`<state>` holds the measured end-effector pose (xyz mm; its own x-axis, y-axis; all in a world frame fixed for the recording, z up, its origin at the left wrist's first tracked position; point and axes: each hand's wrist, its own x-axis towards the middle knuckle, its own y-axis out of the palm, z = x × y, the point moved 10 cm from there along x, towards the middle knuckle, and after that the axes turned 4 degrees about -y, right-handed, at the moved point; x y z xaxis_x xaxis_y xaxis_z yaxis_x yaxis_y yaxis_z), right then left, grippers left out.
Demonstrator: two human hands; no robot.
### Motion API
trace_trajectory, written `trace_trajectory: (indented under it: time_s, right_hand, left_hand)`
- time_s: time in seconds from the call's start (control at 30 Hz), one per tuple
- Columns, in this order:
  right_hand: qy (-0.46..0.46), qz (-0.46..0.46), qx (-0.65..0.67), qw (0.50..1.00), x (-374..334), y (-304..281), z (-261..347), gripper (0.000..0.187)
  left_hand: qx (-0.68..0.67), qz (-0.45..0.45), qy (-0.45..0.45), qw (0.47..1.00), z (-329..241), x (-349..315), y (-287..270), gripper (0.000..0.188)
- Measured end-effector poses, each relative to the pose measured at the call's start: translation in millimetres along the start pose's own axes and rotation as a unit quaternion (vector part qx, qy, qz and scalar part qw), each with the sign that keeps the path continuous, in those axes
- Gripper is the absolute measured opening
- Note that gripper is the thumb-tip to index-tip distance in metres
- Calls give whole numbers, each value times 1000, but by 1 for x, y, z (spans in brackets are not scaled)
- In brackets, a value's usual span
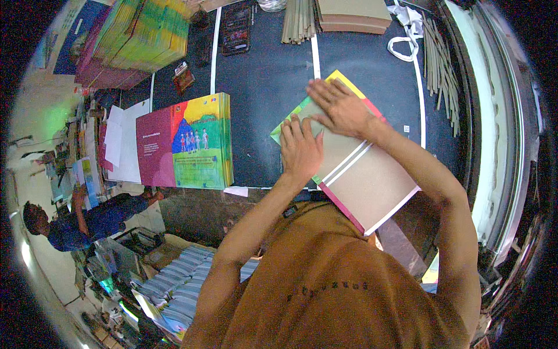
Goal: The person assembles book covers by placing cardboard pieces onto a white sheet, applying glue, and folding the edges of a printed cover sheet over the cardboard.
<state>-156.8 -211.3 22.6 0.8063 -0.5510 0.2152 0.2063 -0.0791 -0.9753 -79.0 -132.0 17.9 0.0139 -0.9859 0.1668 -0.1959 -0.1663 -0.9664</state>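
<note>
A book cover [372, 185] lies slantwise at the near edge of the dark table, its inner side up. Two grey-brown boards make up its halves, with white lines and a narrow strip between them. Coloured paper edges, green, yellow, red and maroon, show around the boards. My left hand [301, 148] rests on the left side of the far board, fingers stretched out. Farther off, my right hand [340, 106] lies flat across the same board, its fingertips reaching the green edge. Neither hand grips anything.
Left of the cover lies a stack of printed colourful covers [200, 142]; a taller stack [142, 35] stands behind. Grey boards [353, 16], thin strips [442, 75] and a white cloth loop [403, 49] lie at the back. A phone [237, 29] is there too. Another person [87, 215] is at far left.
</note>
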Motion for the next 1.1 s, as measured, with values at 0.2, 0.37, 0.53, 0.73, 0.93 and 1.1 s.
trace_trajectory:
  time_s: [0.2,0.37,0.53,0.73,0.93,1.1]
  right_hand:
    - [68,-45,18,997,-5,-16,-20,56]
    - [100,-48,54,992,-4,-17,-23,56]
    - [131,-78,12,988,-9,-19,-27,68]
    - [18,26,61,998,-8,14,71,70]
    - [331,62,69,939,-75,-45,4,67]
    - [465,148,104,866,-185,-80,66,96]
  left_hand:
    - [-89,23,7,996,13,15,-15,45]
    - [-205,-6,-116,972,89,127,-33,43]
    - [17,-166,42,985,39,82,-22,46]
    - [-247,-197,-23,949,86,74,-11,50]
    - [-202,-136,161,957,33,62,-37,54]
    - [-348,-38,182,919,-18,82,-17,44]
